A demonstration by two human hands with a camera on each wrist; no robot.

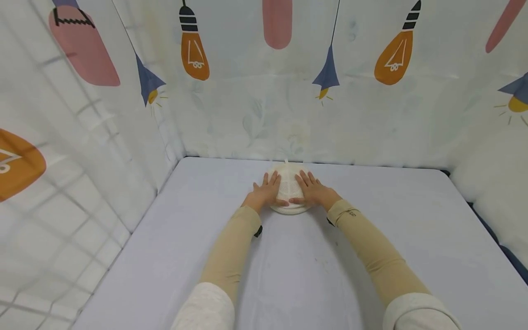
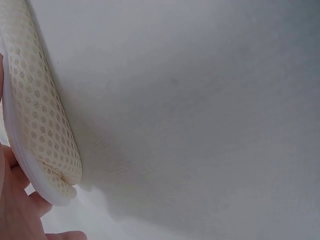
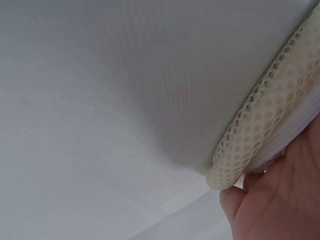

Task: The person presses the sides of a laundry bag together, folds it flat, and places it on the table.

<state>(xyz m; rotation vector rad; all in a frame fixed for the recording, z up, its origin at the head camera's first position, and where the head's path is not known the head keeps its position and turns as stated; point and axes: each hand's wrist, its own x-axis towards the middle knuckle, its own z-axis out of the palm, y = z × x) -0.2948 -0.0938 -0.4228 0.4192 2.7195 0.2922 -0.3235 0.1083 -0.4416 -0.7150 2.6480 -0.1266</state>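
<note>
A cream mesh laundry bag (image 1: 290, 188), rounded and with a small tab at its far end, lies near the table's back edge. My left hand (image 1: 266, 192) rests on its left side and my right hand (image 1: 314, 191) on its right side, fingers spread and fairly straight, thumbs pointing inward. In the left wrist view, the bag's honeycomb mesh (image 2: 42, 110) and pale rim stand beside my left fingers. The right wrist view shows the mesh edge (image 3: 260, 120) against my right hand (image 3: 280, 200); some of its fingertips are hidden.
The bag lies on a white-covered table (image 1: 206, 201). Behind it hangs a pale curtain (image 1: 247, 105) printed with lamps and bulbs, and another sheet (image 1: 82, 160) closes the left side. White padded fabric (image 1: 495, 183) stands along the right edge.
</note>
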